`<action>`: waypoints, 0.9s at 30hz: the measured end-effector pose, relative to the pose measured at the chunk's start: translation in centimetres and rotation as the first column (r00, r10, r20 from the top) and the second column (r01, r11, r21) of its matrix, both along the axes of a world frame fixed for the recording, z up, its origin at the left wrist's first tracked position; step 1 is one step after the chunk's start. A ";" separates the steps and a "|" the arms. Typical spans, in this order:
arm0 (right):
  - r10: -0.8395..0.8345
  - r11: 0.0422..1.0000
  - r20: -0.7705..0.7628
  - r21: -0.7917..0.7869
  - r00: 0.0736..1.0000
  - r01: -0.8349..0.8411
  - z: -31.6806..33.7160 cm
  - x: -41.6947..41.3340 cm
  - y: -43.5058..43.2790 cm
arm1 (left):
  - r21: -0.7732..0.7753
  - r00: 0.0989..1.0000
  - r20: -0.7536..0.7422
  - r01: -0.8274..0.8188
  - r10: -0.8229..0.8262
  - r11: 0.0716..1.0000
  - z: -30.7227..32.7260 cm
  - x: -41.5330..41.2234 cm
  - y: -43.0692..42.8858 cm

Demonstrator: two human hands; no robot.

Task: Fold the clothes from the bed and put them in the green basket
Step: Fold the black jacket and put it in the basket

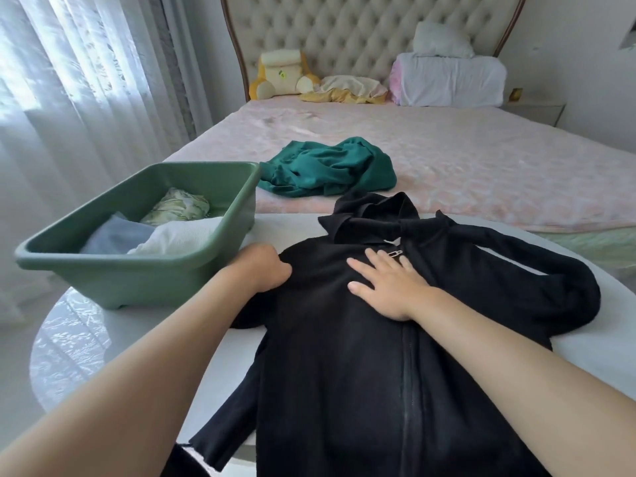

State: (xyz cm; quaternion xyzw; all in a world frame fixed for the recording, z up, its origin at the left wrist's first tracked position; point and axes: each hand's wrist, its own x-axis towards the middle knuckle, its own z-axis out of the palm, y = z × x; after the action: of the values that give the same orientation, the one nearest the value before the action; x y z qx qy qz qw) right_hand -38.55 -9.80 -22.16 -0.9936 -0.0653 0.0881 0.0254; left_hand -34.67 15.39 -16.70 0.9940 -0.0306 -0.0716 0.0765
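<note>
**Black jacket [344, 356] spread front-up on the worktop [275, 232]**
Soft, limp and probably light, it should drape rather than slide, so shoulders and sleeves are the best holds. Left grip [265, 270] pinches the shoulder; right grip [385, 287], fingers spread, presses the chest. The matt black front is zipped, with a rumpled collar beyond both.

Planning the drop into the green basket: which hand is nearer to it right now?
Left. The left hand grips the black jacket at its shoulder, just beside the green basket; the right hand lies flat on the chest, farther away.
</note>
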 end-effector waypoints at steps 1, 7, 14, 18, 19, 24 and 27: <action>-0.029 1.000 -0.005 -0.010 1.000 0.029 0.1 0.3 -0.9 | -0.021 1.000 -0.019 0.020 -0.020 1.000 0.2 0.1 0.0; -0.095 0.995 0.015 -0.038 0.995 0.095 0.4 0.7 -2.6 | -0.238 0.992 -0.076 0.083 -0.104 0.968 0.1 0.5 0.1; 0.034 0.982 -0.029 0.189 0.999 -0.028 1.8 -0.3 1.7 | 0.021 0.833 0.501 0.259 -0.234 0.966 3.5 0.8 -0.9; 0.194 0.970 -0.078 0.162 0.978 -0.179 1.6 -1.4 3.4 | 0.414 0.779 0.563 0.022 -0.274 0.910 4.9 0.8 -2.1; 0.214 0.965 -0.081 0.170 0.974 -0.198 1.4 -1.6 3.7 | 0.499 0.807 0.508 0.009 -0.300 0.867 4.2 0.7 -2.5; 0.135 0.946 0.134 0.279 0.982 -0.168 1.4 -0.9 3.3 | 0.488 0.753 0.247 0.447 -0.610 0.750 0.9 0.4 -4.1; -0.032 0.990 0.237 0.139 0.971 -0.002 1.3 -0.2 2.1 | 0.247 0.858 0.007 0.496 -0.513 0.833 -0.7 -0.6 -4.5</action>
State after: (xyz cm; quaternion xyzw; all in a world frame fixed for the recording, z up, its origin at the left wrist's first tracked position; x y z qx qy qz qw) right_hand -38.74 -7.68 -20.88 -0.9934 -0.0663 -0.0367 0.0866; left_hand -35.29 10.85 -17.42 0.9545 -0.2857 -0.0561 -0.0650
